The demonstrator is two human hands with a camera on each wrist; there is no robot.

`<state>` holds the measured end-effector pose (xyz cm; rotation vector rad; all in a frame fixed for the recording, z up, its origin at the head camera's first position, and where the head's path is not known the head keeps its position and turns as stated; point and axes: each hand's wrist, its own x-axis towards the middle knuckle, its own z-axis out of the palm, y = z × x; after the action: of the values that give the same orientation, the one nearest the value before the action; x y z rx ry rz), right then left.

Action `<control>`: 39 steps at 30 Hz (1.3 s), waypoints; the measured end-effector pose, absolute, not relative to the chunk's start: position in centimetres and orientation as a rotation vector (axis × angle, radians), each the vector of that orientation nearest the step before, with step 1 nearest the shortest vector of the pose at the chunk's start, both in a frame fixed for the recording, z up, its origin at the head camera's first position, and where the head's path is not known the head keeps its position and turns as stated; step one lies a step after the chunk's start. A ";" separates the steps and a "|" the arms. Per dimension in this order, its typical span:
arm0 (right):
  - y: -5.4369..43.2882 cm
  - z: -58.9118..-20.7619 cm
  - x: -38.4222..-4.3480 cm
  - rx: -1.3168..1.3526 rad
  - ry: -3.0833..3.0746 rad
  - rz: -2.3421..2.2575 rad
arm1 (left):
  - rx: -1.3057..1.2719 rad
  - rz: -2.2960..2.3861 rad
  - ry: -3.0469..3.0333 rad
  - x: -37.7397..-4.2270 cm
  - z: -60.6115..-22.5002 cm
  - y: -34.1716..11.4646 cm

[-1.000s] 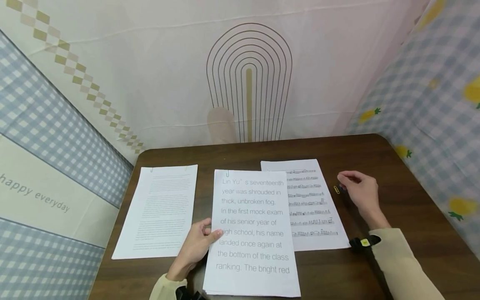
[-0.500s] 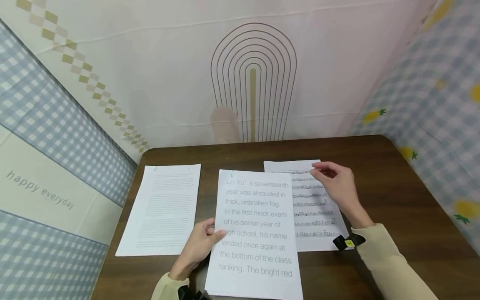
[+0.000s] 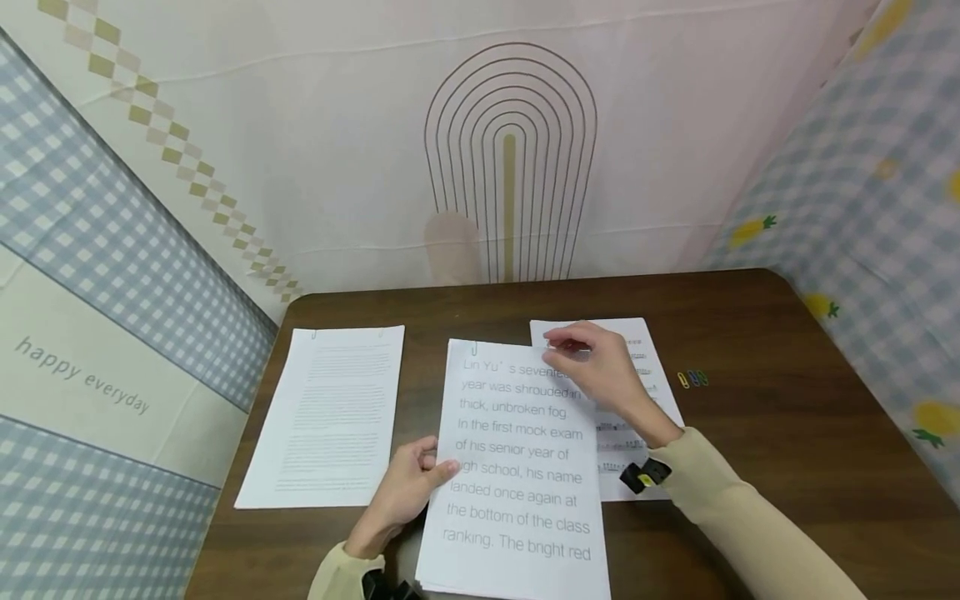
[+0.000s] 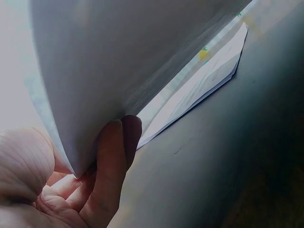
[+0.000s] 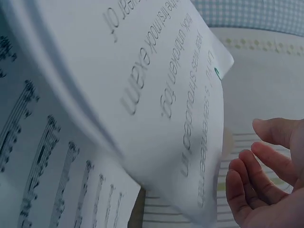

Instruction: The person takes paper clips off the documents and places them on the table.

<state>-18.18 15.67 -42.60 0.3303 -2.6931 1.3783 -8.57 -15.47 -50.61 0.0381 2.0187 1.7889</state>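
Note:
My left hand (image 3: 408,487) grips the left edge of a large-print paper stack (image 3: 517,467), thumb on top and fingers beneath. In the left wrist view the paper (image 4: 109,57) is raised off the table, fingers (image 4: 111,161) bent behind it. A green paper clip (image 3: 474,348) sits at the stack's top left. By its top right corner is my right hand (image 3: 596,367), fingers curled, thumb and index tips slightly apart. The right wrist view shows this hand (image 5: 266,175) just off the paper's edge. Whether a small clip lies between its fingertips is unclear.
A sheet-music stack (image 3: 641,333) lies partly under the raised papers. To its right are a yellow paper clip (image 3: 682,380), a blue one (image 3: 693,379) and a green one (image 3: 702,377). Another printed stack (image 3: 330,417), clipped at its top, lies left on the brown table (image 3: 765,433).
My right hand has moved left from beside the loose paper clips, across the sheet music, to the large-print stack's top right corner. The left hand keeps its grip.

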 end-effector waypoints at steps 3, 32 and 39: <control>14.5 -42.4 -18.7 0.391 -2.689 1.389 | 0.046 1.783 2.028 -8.5 -50.6 -15.4; 8.8 -42.9 -20.6 0.597 -2.882 1.408 | 0.086 1.745 2.042 -8.3 -50.8 -15.1; 8.7 -42.9 -20.7 0.579 -2.893 1.459 | 0.110 1.750 2.029 -8.3 -50.8 -15.1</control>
<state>-20.67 8.74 -42.92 0.5789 -2.8927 1.4591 -8.26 -15.14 -50.81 0.1095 2.0294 1.7499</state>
